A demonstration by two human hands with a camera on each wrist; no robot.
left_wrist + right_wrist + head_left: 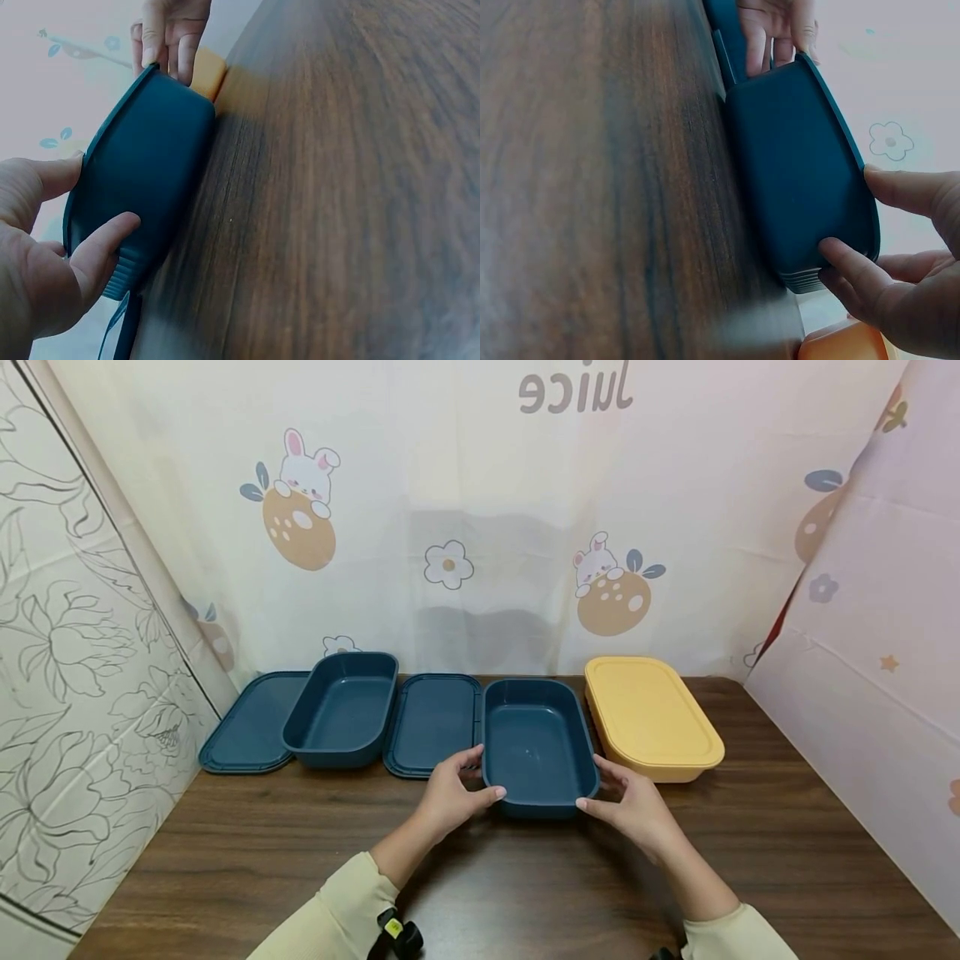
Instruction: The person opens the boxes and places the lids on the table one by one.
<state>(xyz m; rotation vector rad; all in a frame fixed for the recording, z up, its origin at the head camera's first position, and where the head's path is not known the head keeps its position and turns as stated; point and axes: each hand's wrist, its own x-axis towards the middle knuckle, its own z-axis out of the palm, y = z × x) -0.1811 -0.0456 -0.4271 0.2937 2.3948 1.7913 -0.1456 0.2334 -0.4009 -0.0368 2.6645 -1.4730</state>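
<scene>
Both hands hold one dark blue rectangular food container (537,747), open side up, at its near corners. My left hand (453,793) has its thumb at the near left rim and its fingers along the left wall. On the opposite side, my right hand (633,802) puts its thumb on the near right rim, with fingers against the right wall. The wrist views show the container's smooth outer wall (142,157) between the hands, its underside close to the tabletop. A flat dark blue lid (435,722) lies just left of this container, near the left fingers.
Farther left stands a second dark blue container (345,706), with another dark blue lid (251,727) beside it. A yellow container with its lid on (652,714) stands to the right. Behind them hangs a printed curtain (495,593); the table (300,843) is dark wood.
</scene>
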